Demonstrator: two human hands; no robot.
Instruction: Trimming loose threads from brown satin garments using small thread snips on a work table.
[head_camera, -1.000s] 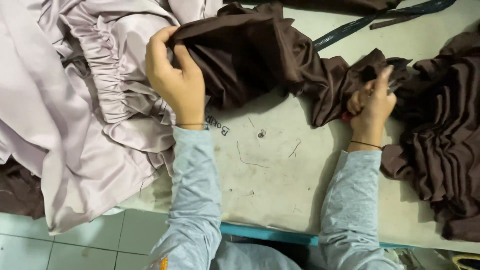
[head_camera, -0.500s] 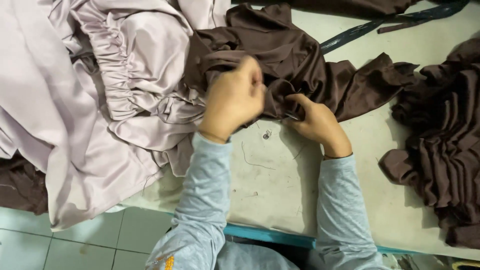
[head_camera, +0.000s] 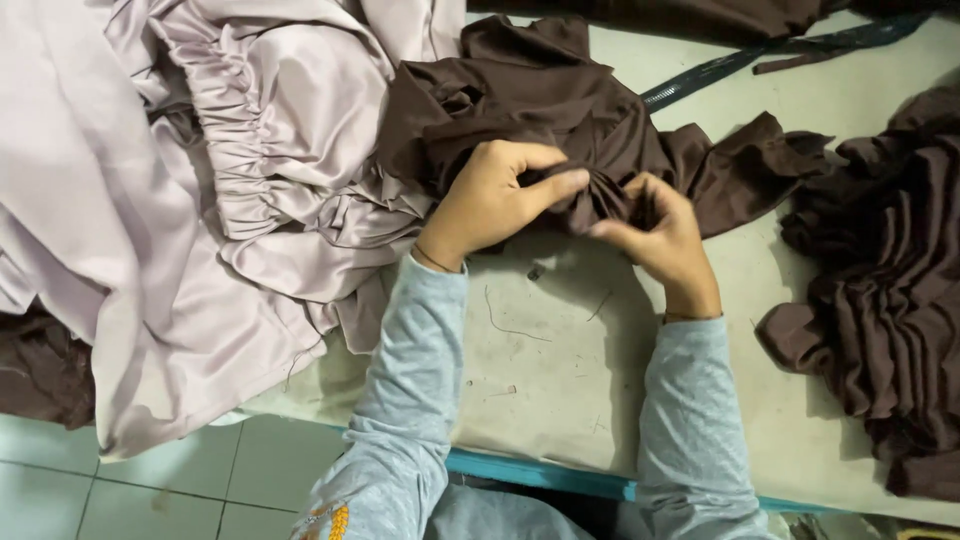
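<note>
Big pale worktable (head_camera: 560, 400) w/ a blue front edge takes most of the view; tiled floor (head_camera: 120, 490) below at left. Largest cloth is the lilac satin garment (head_camera: 150, 200), gathered band in the middle, draped over the table's left side & hanging off the edge. Next a pleated dark brown pile (head_camera: 890, 290) at far right, well apart from the hands, plus a dark teal strap (head_camera: 760, 60) lying near the top edge. Centre: the brown fabric piece (head_camera: 540, 100), bunched on the table, its left part touching the lilac cloth, its near edge pulled up betw. both hands. To handle this well, I'd judge: keep the folds pinched tight & even, work along one edge only, keep the rest flat on the table so it doesn't drag, keep it off the lilac cloth. Left hand (head_camera: 490, 200): curled over, thumb & forefinger nipped on a fold of the brown piece, other fingers half bent. Right hand (head_camera: 660, 235): fingers closed in toward the palm, gripping the same bunched edge just beside the left one. Smallest: loose thread scraps (head_camera: 510, 325) on the bare tabletop betw. the grey sleeves.
</note>
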